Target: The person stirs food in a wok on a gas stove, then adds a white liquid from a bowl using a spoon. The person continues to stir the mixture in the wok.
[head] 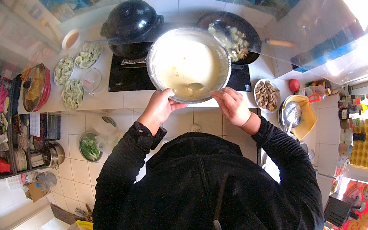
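My left hand (160,107) grips the lower left rim of a large metal bowl (153,73) of pale, creamy liquid, thumb over the edge. At the bowl's lower right rim, my right hand (231,105) holds the handle of a spoon (195,87), whose head lies in the liquid. The bowl is in front of the black gas stove (130,82). Behind it to the right sits a wok (252,31) with pale, chopped food (237,40) in it. Up and to the left stands a black lidded pot (133,19).
Plates of dumplings (72,94), a glass measuring cup (92,80) and a red lidded pan (47,93) stand on the left counter. At the right are a bowl of brown chopped pieces (266,96), a tomato (294,85) and a skimmer (292,114). The wok's wooden handle (279,43) points right.
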Action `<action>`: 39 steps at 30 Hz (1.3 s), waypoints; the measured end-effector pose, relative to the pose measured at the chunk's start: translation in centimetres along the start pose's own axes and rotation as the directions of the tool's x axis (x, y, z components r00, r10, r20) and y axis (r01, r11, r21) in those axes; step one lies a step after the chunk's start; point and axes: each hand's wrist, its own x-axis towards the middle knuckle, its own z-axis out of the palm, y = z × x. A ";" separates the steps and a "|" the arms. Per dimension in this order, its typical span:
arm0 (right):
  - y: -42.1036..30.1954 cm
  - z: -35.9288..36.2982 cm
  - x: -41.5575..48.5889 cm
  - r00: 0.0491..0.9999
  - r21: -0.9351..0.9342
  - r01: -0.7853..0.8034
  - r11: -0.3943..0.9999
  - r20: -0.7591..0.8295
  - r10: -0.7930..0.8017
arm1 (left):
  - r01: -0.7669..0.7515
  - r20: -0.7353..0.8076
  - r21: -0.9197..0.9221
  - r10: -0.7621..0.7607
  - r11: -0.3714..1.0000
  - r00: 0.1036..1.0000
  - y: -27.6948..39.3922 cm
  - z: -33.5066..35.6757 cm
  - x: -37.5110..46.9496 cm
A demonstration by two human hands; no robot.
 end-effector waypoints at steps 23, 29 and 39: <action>2.2 1.5 0.9 0.417 0.855 -0.518 -0.022 0.275 0.866 | 0.020 -0.019 -0.038 -0.021 0.999 1.000 -0.2 -0.1 0.9; 4.1 -0.9 2.5 0.515 0.917 -0.393 0.069 0.157 0.842 | 0.006 -0.006 -0.063 -0.006 0.998 1.000 -0.1 0.4 1.6; 9.1 -2.5 2.1 0.433 0.912 -0.405 0.064 0.129 0.892 | 0.006 0.007 -0.056 -0.006 0.998 1.000 -0.2 1.6 2.6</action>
